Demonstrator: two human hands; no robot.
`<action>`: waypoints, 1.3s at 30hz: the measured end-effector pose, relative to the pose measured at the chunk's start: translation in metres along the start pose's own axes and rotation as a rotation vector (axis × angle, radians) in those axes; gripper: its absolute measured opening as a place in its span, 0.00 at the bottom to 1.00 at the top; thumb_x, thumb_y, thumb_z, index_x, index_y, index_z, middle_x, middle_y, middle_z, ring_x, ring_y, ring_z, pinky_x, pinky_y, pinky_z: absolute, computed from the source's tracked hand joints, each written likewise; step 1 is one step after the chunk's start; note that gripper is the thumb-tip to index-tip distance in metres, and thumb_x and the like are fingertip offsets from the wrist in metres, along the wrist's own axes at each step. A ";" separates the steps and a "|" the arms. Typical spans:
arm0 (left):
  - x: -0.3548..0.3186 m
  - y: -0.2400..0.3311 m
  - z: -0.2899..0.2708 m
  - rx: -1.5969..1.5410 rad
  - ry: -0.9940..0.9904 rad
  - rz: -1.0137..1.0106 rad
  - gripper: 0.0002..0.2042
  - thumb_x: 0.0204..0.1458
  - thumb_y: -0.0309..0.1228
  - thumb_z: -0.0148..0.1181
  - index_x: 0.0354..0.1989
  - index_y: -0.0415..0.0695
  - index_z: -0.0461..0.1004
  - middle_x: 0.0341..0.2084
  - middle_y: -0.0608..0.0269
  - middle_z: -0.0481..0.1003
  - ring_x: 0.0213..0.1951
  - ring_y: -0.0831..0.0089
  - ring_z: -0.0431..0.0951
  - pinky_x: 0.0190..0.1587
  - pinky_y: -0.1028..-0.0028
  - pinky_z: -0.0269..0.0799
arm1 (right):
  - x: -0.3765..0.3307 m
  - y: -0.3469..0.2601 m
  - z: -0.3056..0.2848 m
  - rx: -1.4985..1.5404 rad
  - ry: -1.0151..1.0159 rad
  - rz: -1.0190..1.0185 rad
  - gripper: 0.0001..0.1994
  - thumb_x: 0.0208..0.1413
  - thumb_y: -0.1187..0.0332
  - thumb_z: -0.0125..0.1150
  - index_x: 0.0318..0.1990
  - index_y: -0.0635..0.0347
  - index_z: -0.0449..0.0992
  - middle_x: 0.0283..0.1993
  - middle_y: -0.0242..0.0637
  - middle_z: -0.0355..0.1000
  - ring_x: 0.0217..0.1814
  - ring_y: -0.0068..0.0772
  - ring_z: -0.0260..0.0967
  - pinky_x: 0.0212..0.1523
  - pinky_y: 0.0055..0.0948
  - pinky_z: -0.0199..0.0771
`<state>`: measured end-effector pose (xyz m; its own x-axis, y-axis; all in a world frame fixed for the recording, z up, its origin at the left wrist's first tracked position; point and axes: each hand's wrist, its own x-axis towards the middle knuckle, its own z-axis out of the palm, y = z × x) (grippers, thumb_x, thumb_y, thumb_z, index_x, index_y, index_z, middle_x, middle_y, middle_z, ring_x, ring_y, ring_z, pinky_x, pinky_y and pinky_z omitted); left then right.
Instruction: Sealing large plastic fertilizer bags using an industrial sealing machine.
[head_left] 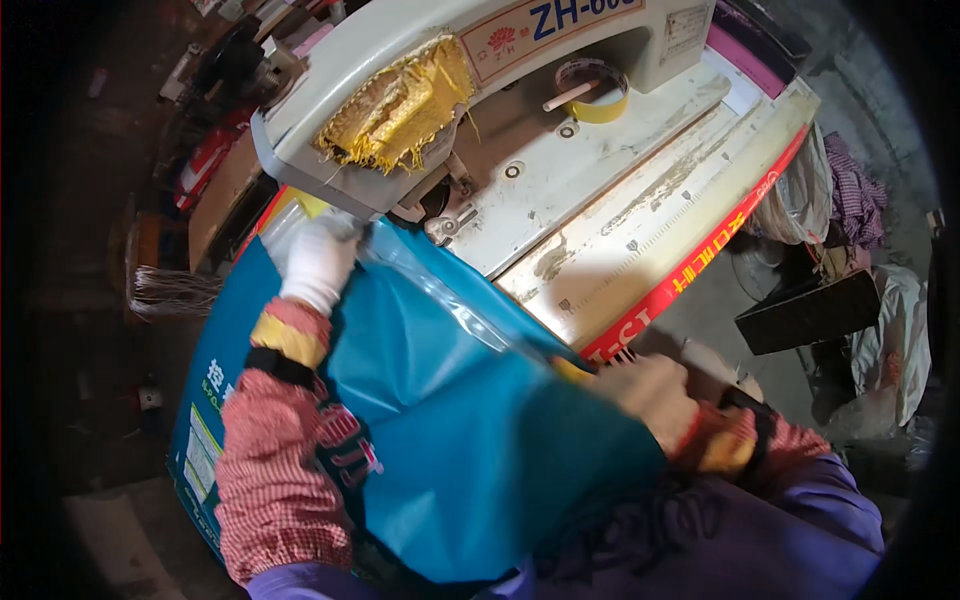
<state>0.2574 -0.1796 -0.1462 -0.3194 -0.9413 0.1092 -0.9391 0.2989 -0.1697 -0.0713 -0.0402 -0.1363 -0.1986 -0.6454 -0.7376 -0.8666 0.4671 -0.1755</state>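
A large teal printed plastic bag (pixel 430 400) hangs between my arms, its upper edge at a grey-white sewing machine (pixel 350 110). A clear plastic strip (pixel 440 300) runs along that edge. In a white glove, my left hand (pixel 318 262) grips the bag's edge just left of the machine's stitching area, its fingertips partly hidden. My right hand (pixel 645 395) is closed around the other end of the edge, beside the front of the machine bed; motion blurs it slightly. The machine's needle is hard to make out beneath its head.
On the machine bed (pixel 540 190) lies a yellow tape roll (pixel 600 110) with a pale stick across it. Frayed yellow woven cloth (pixel 400 105) covers part of the machine head. A black box (pixel 810 315) and plastic bags (pixel 895 345) are at the right. Thin wires (pixel 170 290) stick out at left.
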 end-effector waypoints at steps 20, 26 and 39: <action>0.043 -0.038 -0.111 0.102 -0.051 -0.187 0.15 0.45 0.35 0.63 0.41 0.45 0.77 0.36 0.49 0.77 0.42 0.50 0.77 0.45 0.60 0.73 | 0.103 -0.176 -0.008 -0.533 0.223 -1.439 0.11 0.39 0.67 0.65 0.34 0.53 0.83 0.35 0.38 0.79 0.36 0.41 0.78 0.31 0.44 0.77; 0.003 0.145 -0.177 0.451 -0.284 0.613 0.03 0.36 0.28 0.60 0.19 0.47 0.72 0.17 0.61 0.71 0.24 0.62 0.75 0.29 0.65 0.69 | 0.125 -0.152 -0.030 0.135 -0.129 -1.608 0.08 0.44 0.64 0.63 0.33 0.53 0.81 0.34 0.40 0.78 0.35 0.42 0.76 0.35 0.35 0.76; 0.023 0.225 -0.219 0.267 -1.241 0.229 0.46 0.39 0.69 0.57 0.54 0.37 0.66 0.17 0.53 0.75 0.25 0.56 0.79 0.31 0.63 0.75 | 0.170 -0.155 0.002 0.448 0.145 -2.065 0.13 0.38 0.63 0.70 0.34 0.55 0.79 0.32 0.38 0.77 0.34 0.37 0.75 0.35 0.35 0.75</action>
<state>0.0113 -0.0994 0.0325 -0.0019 -0.4313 -0.9022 -0.7785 0.5669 -0.2693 0.0307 -0.2212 -0.2362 0.6216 -0.3115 0.7187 0.3114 -0.7436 -0.5917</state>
